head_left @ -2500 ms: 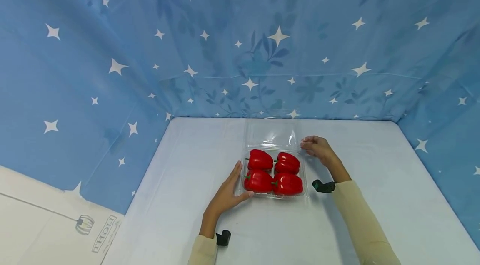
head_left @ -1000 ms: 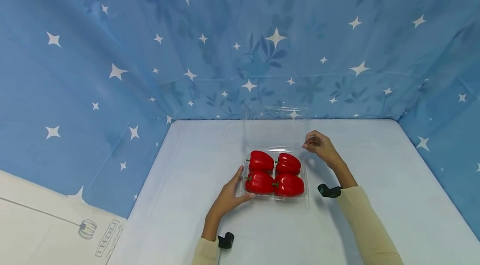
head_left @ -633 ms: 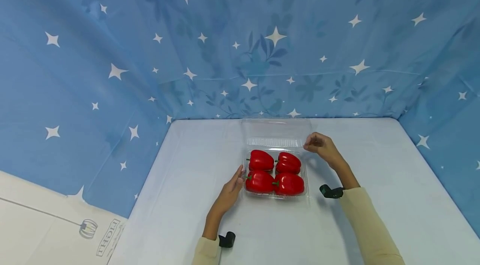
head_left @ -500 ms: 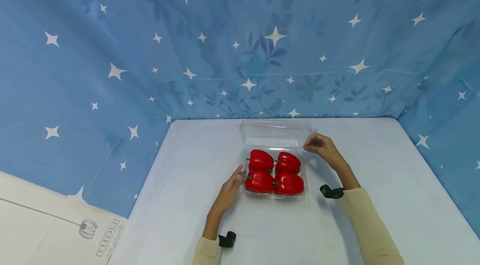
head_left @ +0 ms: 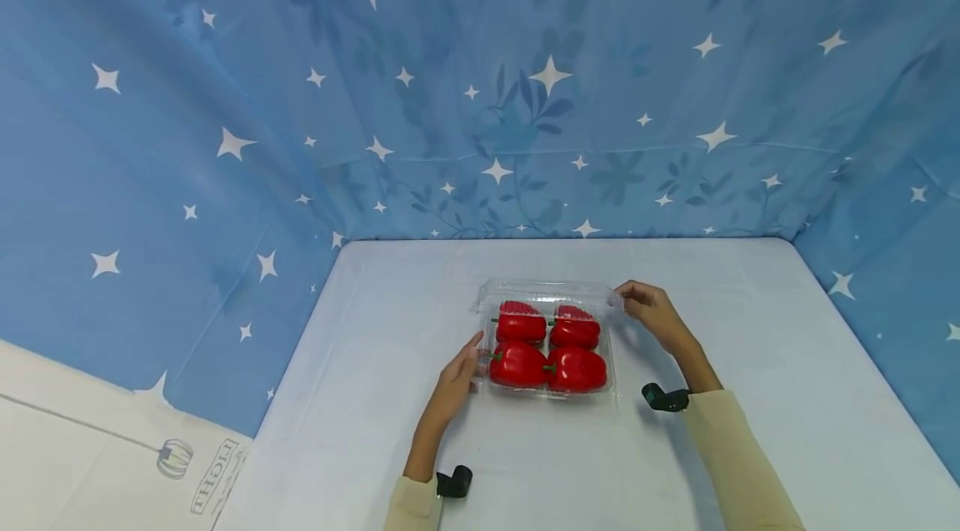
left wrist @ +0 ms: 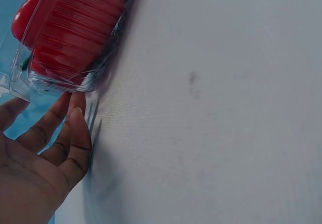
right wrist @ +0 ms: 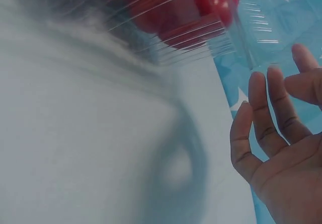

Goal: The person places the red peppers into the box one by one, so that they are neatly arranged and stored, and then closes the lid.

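Observation:
Red bell peppers fill a clear plastic clamshell container in the head view. The container's hinged lid tilts partway over the back peppers; its ribbed edge crosses them. My left hand lies along the container's left side, and in the left wrist view its slightly bent fingers touch the lower edge of the plastic. At the right corner of the lid, my right hand is raised with bent fingers and seems to pinch its rim; the right wrist view shows fingertips at that edge.
A white-covered table lies beneath the container. Behind it and along both sides hangs a blue curtain with white stars. A cream printed cloth shows at the lower left.
The lid has swung forward from standing up behind the container to over the back peppers. My right hand has come slightly toward me with it. My left thumb has moved off the front edge.

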The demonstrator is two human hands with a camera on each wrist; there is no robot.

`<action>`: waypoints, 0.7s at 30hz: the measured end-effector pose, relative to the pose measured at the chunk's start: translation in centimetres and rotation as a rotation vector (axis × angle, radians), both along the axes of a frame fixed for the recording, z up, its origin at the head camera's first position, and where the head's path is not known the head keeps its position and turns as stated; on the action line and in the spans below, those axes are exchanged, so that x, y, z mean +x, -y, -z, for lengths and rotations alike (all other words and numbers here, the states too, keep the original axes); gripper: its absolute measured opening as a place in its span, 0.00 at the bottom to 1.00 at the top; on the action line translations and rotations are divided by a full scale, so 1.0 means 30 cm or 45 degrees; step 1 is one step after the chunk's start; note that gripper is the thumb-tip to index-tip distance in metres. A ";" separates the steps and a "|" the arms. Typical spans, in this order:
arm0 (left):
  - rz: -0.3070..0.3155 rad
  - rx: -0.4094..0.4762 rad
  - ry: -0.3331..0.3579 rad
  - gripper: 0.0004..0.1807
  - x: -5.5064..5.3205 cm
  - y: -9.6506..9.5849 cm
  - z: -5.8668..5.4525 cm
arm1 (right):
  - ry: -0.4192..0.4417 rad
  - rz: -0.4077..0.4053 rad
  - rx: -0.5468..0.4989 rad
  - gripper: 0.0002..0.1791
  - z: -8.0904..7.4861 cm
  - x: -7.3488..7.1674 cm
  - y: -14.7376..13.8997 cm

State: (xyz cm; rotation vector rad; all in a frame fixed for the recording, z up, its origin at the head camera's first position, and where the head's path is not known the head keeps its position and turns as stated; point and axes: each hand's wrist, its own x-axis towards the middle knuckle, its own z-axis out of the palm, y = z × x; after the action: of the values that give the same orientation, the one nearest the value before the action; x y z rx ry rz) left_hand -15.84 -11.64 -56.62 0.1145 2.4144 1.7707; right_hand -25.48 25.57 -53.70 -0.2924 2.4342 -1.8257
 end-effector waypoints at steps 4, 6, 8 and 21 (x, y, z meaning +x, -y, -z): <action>0.017 0.039 0.023 0.27 0.004 0.000 -0.020 | 0.013 0.015 0.019 0.13 0.015 0.012 0.000; 0.023 0.060 0.026 0.29 0.011 -0.002 -0.038 | 0.024 0.030 -0.004 0.15 0.023 0.018 0.002; 0.033 0.078 0.035 0.29 0.008 -0.002 -0.039 | 0.038 0.047 -0.022 0.16 0.031 0.024 0.001; -0.017 0.064 0.034 0.33 0.006 0.007 0.012 | 0.011 0.008 -0.082 0.18 0.066 0.058 0.023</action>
State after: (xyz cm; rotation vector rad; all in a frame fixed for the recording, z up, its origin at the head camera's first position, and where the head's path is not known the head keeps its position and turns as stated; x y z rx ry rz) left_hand -15.64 -11.85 -56.98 0.0793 2.3590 1.8269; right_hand -23.75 24.87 -55.67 -0.2808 2.3766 -1.9067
